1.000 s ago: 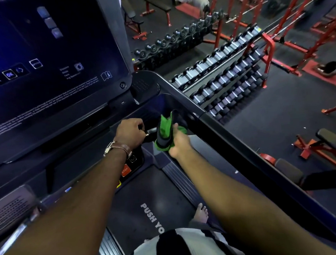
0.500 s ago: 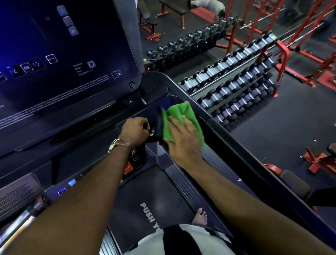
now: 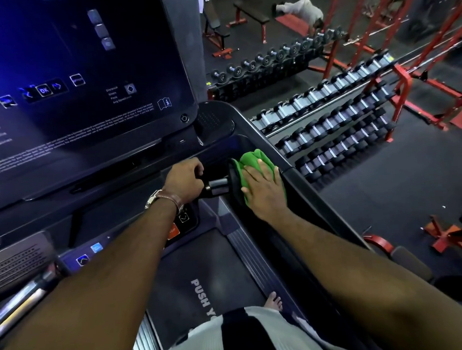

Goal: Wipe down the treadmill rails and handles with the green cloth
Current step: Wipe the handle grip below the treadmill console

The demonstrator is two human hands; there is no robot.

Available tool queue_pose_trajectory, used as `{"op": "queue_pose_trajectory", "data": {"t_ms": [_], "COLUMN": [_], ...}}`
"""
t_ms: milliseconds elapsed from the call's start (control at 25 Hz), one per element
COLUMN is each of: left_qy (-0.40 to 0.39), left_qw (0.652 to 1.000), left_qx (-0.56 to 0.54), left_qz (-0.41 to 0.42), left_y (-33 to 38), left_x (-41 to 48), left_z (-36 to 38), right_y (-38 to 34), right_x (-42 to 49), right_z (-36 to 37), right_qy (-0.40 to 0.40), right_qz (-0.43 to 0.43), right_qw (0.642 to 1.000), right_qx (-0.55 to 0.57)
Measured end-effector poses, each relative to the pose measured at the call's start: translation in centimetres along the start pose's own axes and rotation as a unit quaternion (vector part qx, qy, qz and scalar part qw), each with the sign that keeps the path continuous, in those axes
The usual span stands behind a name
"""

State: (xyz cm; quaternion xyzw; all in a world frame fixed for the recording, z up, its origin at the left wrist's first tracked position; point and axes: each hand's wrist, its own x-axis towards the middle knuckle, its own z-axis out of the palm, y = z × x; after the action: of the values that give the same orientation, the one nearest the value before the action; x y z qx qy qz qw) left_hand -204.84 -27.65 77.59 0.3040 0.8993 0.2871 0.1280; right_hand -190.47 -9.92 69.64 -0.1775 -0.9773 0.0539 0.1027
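Note:
I stand on a dark treadmill. My left hand (image 3: pixel 184 180), with a watch on the wrist, is closed around a short black and silver handle (image 3: pixel 217 187) below the console. The green cloth (image 3: pixel 253 161) lies bunched against the inner side of the right side rail (image 3: pixel 316 204), just right of the handle's round black end. My right hand (image 3: pixel 263 190) lies flat on the cloth with fingers spread, pressing it to the rail. Part of the cloth is hidden under that hand.
The large lit console screen (image 3: pixel 76 84) fills the upper left. The belt (image 3: pixel 204 280) with white lettering runs below, my bare foot (image 3: pixel 274 300) at its right edge. Dumbbell racks (image 3: pixel 335 118), red benches and frames stand right of the rail. A person (image 3: pixel 303 10) is on the floor far back.
My right hand went from gripping the bunched cloth beside the handle to lying flat on it against the right rail, and has slid slightly forward. My left hand stayed on the handle.

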Motion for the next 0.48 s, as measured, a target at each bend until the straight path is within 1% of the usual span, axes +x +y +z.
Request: {"op": "queue_pose_trajectory", "data": {"t_ms": [40, 80, 160, 240, 360, 400, 480], "left_qy": [0.008, 0.015, 0.027, 0.034, 0.023, 0.017, -0.011], "left_qw": [1.000, 0.999, 0.999, 0.999, 0.995, 0.992, 0.991], "left_qx": [-0.022, -0.033, -0.021, 0.008, 0.086, 0.106, 0.121], "left_qz": [-0.005, -0.007, -0.011, -0.006, 0.053, 0.065, 0.063], "left_y": [0.1, 0.2, 0.2, 0.2, -0.5, -0.7, -1.0], "left_x": [-0.1, -0.1, 0.0, 0.3, 0.6, 0.7, 0.7], "left_z": [-0.1, -0.2, -0.1, 0.2, 1.0, 1.2, 1.4], "right_y": [-1.7, -3.9, -8.3, -9.7, -6.3, -4.4, -0.4], "right_x": [0.1, 0.4, 0.8, 1.1, 0.8, 0.6, 0.3], "right_z": [0.0, 0.1, 0.0, -0.1, 0.1, 0.1, -0.1], "right_qy": [0.001, -0.005, -0.027, -0.032, -0.011, -0.005, -0.008], "right_qz": [0.013, 0.009, -0.043, -0.081, -0.129, -0.125, -0.087], "right_qw": [1.000, 1.000, 0.998, 0.995, 0.992, 0.992, 0.996], "right_qx": [0.013, 0.029, 0.047, 0.049, -0.004, -0.012, -0.003]}}
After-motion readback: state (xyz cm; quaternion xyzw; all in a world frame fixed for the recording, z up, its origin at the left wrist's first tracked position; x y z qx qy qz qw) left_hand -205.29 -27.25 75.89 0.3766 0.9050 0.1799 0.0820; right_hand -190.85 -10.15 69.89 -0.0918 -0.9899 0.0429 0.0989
